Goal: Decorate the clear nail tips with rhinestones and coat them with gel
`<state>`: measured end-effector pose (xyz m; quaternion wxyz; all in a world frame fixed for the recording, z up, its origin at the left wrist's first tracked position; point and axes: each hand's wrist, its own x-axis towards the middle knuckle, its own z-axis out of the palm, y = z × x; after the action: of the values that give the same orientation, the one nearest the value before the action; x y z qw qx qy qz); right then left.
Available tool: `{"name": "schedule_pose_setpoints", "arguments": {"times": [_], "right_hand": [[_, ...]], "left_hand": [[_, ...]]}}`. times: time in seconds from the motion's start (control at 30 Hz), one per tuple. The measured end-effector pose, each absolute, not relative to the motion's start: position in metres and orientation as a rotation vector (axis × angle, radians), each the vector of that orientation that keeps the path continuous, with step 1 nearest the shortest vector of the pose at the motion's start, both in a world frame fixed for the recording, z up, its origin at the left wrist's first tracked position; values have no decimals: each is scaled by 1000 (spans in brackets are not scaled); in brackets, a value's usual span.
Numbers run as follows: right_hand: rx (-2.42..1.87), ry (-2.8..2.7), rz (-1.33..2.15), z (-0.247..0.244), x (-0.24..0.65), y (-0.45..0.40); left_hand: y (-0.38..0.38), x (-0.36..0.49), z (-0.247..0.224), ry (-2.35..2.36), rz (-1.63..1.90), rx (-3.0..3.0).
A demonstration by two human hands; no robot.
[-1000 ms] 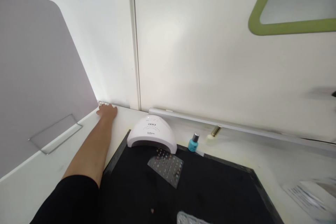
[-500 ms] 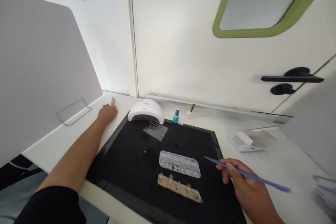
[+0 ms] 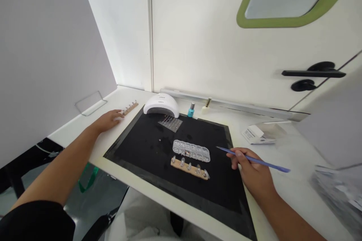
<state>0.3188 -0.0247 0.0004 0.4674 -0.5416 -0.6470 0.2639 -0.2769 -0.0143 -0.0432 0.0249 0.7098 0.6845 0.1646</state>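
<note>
My left hand [image 3: 108, 120] lies flat on the white tabletop [image 3: 85, 137], holding nothing. Its fingertips are at the end of a small wooden peg strip [image 3: 130, 108]. My right hand [image 3: 249, 166] grips a thin blue brush [image 3: 263, 160] at the right edge of the black mat [image 3: 147, 150], its tip pointing left. On the mat sit a clear compartment tray [image 3: 191, 150] and a wooden strip of clear nail tips on pegs [image 3: 189, 168]. A nail sticker sheet [image 3: 170, 123] lies near the mat's far edge.
A white UV nail lamp [image 3: 161, 106] and a teal polish bottle [image 3: 191, 110] stand beyond the mat. A grey divider [image 3: 48, 56] rises at left, and papers [image 3: 258, 134] lie at right. A door handle [image 3: 313, 73] is on the wall behind.
The view has tilted down, bringing the mat, tray and right hand with the blue brush into sight. My left hand has drawn back slightly, and the small peg strip now shows lying beyond its fingertips.
</note>
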Motion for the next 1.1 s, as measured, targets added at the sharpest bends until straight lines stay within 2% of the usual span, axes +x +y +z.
{"name": "schedule_pose_setpoints", "arguments": {"times": [0.13, 0.47, 0.63, 0.93, 1.1], "right_hand": [[-1318, -1586, 655, -3, 320, -21], [-1292, -1566, 688, 1, 317, -24], [-1261, -1578, 704, 4, 316, -25], [-1211, -1472, 693, 8, 322, -25], [-1167, -1465, 694, 12, 321, -30]], "left_hand": [[-14, -277, -43, 2321, 587, 1902], [19, -240, -28, 2508, 425, 1445], [-3, -230, -17, 2552, 431, 1370], [-89, -206, -9, 2551, 464, 1494], [-87, -176, -14, 2452, 442, 1594]]}}
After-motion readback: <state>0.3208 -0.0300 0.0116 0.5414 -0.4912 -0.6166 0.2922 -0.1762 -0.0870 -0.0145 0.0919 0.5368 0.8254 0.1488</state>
